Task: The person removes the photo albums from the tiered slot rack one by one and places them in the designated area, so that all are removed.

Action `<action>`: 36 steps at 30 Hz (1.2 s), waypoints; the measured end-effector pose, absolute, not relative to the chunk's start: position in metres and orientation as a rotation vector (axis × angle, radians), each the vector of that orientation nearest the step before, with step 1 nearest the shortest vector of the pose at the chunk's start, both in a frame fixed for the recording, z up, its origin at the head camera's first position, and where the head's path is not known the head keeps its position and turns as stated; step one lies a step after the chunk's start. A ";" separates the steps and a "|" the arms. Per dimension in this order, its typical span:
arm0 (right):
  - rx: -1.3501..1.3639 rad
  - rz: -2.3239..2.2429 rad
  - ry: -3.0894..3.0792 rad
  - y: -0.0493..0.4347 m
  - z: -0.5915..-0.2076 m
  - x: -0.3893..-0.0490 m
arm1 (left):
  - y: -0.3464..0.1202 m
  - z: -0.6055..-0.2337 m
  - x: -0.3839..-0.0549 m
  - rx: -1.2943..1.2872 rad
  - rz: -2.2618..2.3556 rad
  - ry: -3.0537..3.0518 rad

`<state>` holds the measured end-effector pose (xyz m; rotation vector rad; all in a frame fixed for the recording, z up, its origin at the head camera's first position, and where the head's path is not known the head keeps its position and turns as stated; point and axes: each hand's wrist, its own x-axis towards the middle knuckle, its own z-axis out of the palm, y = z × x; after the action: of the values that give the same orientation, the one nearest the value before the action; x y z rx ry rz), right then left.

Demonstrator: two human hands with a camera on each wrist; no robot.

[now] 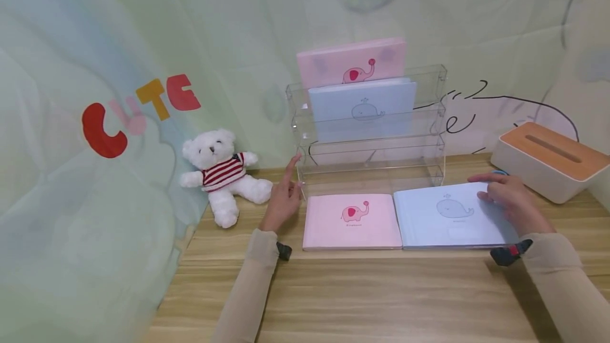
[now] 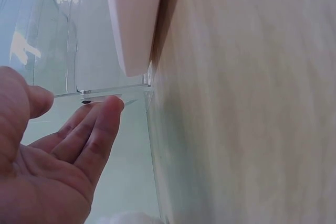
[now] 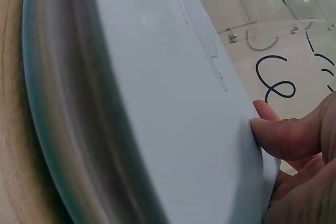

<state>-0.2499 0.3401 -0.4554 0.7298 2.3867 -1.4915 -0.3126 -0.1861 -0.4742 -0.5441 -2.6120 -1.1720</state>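
Observation:
My left hand (image 1: 282, 202) is at the lower left side of a clear acrylic tiered rack (image 1: 371, 178). Its fingers (image 2: 100, 140) are extended, with the tips right at the rack's side edge. My right hand (image 1: 512, 200) pinches the far right edge of a light blue whale booklet (image 1: 429, 226). In the right wrist view the thumb (image 3: 286, 137) lies on the cover and a fingertip shows behind the edge. A pink elephant booklet (image 1: 324, 226) lies flat, side by side with the blue one, in front of the rack.
Another pink booklet (image 1: 329, 68) and another blue booklet (image 1: 333, 105) stand in the rack's upper tiers. A white teddy bear (image 1: 214, 155) in a striped shirt sits left. A tissue box (image 1: 538, 173) with a wooden-look lid stands right. Behind hangs a printed curtain (image 1: 229, 41).

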 end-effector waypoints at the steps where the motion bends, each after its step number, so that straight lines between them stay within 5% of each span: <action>1: 0.733 -1.496 2.386 0.340 -0.456 -0.251 | -0.186 -0.474 -0.313 -0.543 -1.171 -2.612; 36: 0.294 -1.757 2.828 0.299 -0.446 -0.246 | -0.185 -0.475 -0.313 -0.504 -1.172 -2.619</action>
<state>-0.2463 0.2986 -0.4461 0.2935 2.8283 -1.7575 -0.3129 -0.1848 -0.4749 -0.5040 -2.6187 -1.1723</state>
